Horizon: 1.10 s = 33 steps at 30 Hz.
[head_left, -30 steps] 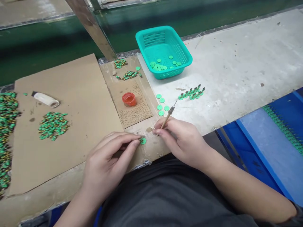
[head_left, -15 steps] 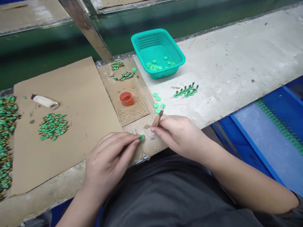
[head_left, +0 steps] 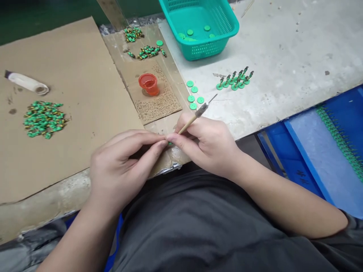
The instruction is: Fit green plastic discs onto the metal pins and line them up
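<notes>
My left hand [head_left: 121, 162] is closed in a pinch on a small green disc [head_left: 169, 143], mostly hidden behind the fingertips. Between the fingers of my right hand [head_left: 210, 145] lies a wooden-handled needle tool [head_left: 188, 124], its thin dark tip pointing up and away to the right. The fingertips of both hands meet at the disc, just over the table's front edge. Several loose green discs [head_left: 200, 100] lie flat beyond my right hand. Farther right stands a cluster of green discs with small dark-topped figures [head_left: 234, 87] upright on them.
A red cup [head_left: 150, 85] of liquid stands on speckled cardboard [head_left: 167, 104]. Behind it is a teal basket [head_left: 204, 51] holding green discs. Piles of small green-and-gold pieces [head_left: 45, 119] and a white tube [head_left: 27, 82] lie left. Blue trays [head_left: 312, 158] sit below at right.
My right hand has moved left to meet my left hand at the disc. The tool's tip now points away from the loose discs, up to the right. The view has tilted down.
</notes>
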Each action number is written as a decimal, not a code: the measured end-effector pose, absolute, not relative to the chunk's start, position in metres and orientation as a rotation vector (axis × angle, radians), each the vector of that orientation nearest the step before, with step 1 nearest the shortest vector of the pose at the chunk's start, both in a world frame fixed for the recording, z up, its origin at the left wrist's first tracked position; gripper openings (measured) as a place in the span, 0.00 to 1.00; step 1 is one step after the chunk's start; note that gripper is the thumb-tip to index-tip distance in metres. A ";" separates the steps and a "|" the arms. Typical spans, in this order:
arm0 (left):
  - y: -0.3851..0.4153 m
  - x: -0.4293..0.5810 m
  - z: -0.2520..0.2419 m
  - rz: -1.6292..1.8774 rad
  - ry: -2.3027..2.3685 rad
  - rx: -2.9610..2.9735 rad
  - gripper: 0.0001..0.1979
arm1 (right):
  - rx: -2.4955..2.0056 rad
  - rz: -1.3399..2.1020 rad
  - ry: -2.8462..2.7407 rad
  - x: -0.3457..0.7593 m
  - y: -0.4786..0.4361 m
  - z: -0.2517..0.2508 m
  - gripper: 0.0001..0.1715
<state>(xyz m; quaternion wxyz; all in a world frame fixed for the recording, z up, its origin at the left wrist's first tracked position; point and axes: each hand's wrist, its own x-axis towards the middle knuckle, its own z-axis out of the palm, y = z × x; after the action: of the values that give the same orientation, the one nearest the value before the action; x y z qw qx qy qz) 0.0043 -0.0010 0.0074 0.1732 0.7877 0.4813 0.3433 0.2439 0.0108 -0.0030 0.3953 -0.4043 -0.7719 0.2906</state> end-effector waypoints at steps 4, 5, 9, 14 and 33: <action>0.000 0.006 0.009 0.990 1.357 2.221 0.04 | -1.026 0.727 -1.949 0.243 0.011 -0.003 0.16; 0.000 0.006 0.009 0.994 1.359 2.217 0.05 | -1.027 0.723 -1.949 0.243 0.011 -0.003 0.16; 0.000 0.005 0.008 0.986 1.371 2.199 0.07 | -1.049 0.712 -1.986 0.242 0.011 0.000 0.15; -0.001 0.004 0.006 0.990 1.365 2.228 0.08 | -1.036 0.664 -2.020 0.238 0.008 0.005 0.18; 0.003 0.002 0.007 0.965 1.348 2.153 0.07 | -1.081 0.756 -1.820 0.240 0.027 0.004 0.22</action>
<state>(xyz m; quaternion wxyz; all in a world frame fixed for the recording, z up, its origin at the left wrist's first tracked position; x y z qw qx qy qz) 0.0022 0.0031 0.0070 0.2107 0.7746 0.4849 0.3471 0.2404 0.0268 0.0037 0.4319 -0.4337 -0.7302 0.3035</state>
